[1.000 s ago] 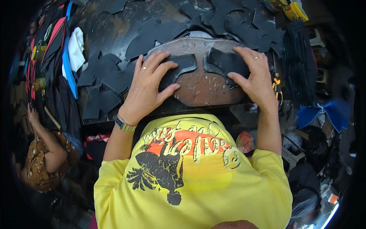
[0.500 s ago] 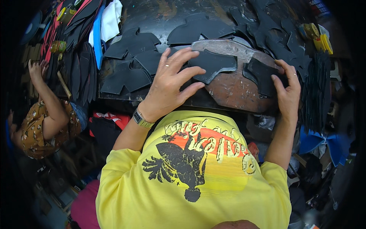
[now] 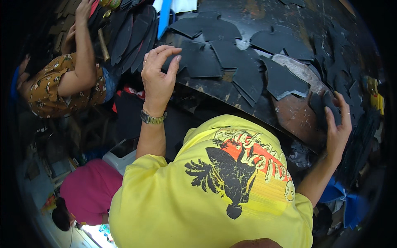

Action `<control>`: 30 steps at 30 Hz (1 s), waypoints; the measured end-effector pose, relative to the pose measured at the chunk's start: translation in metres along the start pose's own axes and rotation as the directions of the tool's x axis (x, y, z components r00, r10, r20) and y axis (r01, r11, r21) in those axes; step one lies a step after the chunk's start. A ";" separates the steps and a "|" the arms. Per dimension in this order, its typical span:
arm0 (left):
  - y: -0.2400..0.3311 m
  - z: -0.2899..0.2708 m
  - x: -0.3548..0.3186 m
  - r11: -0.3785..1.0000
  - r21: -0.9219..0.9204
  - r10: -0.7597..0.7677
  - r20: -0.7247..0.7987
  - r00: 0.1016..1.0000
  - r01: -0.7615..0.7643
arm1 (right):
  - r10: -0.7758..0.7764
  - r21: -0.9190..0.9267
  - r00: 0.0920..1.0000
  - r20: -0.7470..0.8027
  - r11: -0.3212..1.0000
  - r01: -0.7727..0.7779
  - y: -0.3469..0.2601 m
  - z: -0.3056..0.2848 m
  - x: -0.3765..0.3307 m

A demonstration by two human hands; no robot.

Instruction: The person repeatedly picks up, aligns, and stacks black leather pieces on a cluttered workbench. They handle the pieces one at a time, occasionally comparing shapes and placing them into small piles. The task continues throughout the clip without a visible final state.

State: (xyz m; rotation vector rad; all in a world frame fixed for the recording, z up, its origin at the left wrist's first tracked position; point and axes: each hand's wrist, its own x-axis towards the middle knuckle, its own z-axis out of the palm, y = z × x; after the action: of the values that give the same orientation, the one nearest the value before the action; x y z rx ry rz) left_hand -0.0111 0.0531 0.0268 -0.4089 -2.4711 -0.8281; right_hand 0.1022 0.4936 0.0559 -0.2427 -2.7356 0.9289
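Note:
My left hand (image 3: 159,78) is raised at the near edge of the table, fingers curved and thumb apart, nothing visible in it. Its fingertips are beside and partly over a black cut sheet piece (image 3: 199,62); contact cannot be made out. On the right, my right hand (image 3: 340,124) has thumb and fingers bent around the edge of another black cut piece (image 3: 318,108). That piece lies over a worn brown board (image 3: 295,113) with a pale grey band. A black piece with a notched lower edge (image 3: 285,78) lies on the board's left part.
More flat black cut pieces (image 3: 225,51) overlap across the dark table (image 3: 211,89). Dark stacked strips (image 3: 359,140) stand at the right edge. A blue strip (image 3: 164,18) and white cloth (image 3: 182,5) lie far left. A person in a brown flowered top (image 3: 62,87) works at left; another wears magenta (image 3: 89,190).
The view has turned left, so the table now slants down to the right. My left hand has moved left, away from the board. My right hand stays at the black piece.

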 end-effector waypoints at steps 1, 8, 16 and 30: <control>-0.005 -0.005 -0.003 0.999 0.016 -0.039 0.028 0.999 0.039 | -0.052 0.017 0.997 0.055 0.999 0.051 -0.012 0.008 0.000; -0.028 -0.019 -0.018 0.969 0.232 -0.129 0.199 0.971 0.081 | -0.422 0.064 0.880 0.219 0.906 0.418 -0.073 0.056 0.005; -0.041 -0.022 -0.021 0.953 0.275 -0.211 0.294 0.932 0.129 | -0.455 0.131 0.836 0.307 0.890 0.436 -0.097 0.082 0.002; -0.040 -0.025 -0.011 0.970 0.184 -0.206 0.288 0.935 0.157 | -0.467 0.133 0.800 0.378 0.882 0.452 -0.112 0.098 0.000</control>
State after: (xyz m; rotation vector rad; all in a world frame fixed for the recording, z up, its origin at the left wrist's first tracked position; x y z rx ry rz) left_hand -0.0099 0.0053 0.0190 -0.2694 -2.8757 -0.6728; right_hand 0.0655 0.3497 0.0492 0.6744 -2.9090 0.9600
